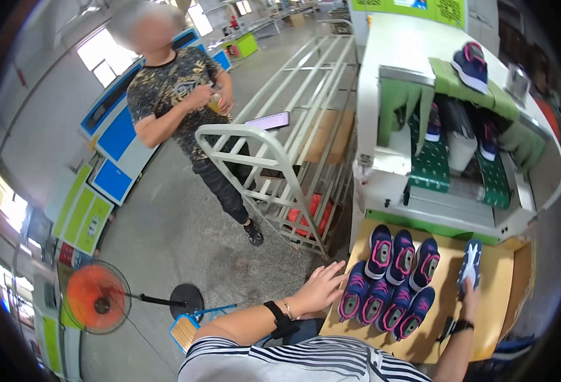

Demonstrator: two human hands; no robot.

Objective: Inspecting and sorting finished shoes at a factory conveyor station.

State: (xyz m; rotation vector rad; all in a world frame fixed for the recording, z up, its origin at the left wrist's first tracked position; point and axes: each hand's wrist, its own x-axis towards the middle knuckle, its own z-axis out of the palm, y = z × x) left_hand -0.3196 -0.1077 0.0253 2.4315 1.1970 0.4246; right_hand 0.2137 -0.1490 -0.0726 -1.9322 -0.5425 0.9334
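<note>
My right hand [469,298] grips a navy shoe [469,262] at its near end, with the dark and white patterned sole turned toward me. It is over the right part of a tan tabletop [439,325]. My left hand [322,288], fingers spread and holding nothing, is at the table's left edge beside the shoes. In two rows stand several navy sneakers with pink trim and laces; among them are a back-row sneaker [380,251] and a front-row sneaker [353,293] nearest my left hand.
Beyond the table stands a white machine [392,51] with green curtains and green belts [430,169] carrying shoes; another sneaker [471,67] sits on top. A metal rack [280,153] holds a phone [267,121]. A person [178,102] stands behind it. An orange fan [97,297] is at left.
</note>
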